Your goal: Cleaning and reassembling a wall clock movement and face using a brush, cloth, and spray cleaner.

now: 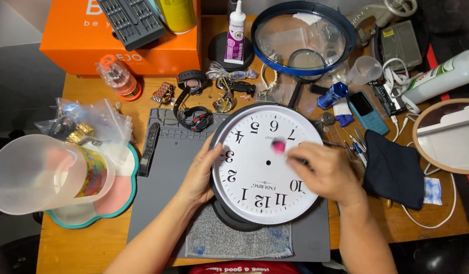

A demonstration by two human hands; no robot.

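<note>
A round white clock face (254,177) with black numerals lies on a dark round clock body, on a grey work mat (163,193). My left hand (201,175) grips the clock's left rim, thumb on the dial. My right hand (326,170) rests over the dial's right side and holds a thin tool with a blurred pink tip (278,146), which hovers just above the centre hole (268,163). No hands are on the dial.
A grey cloth (234,243) lies under the clock. Around it: a blue-rimmed clock cover (303,38), a glue bottle (235,33), an orange box (117,43), wristwatches (193,101), a clear jug (36,175), a dark cloth (394,170), a wood-rimmed frame (447,134).
</note>
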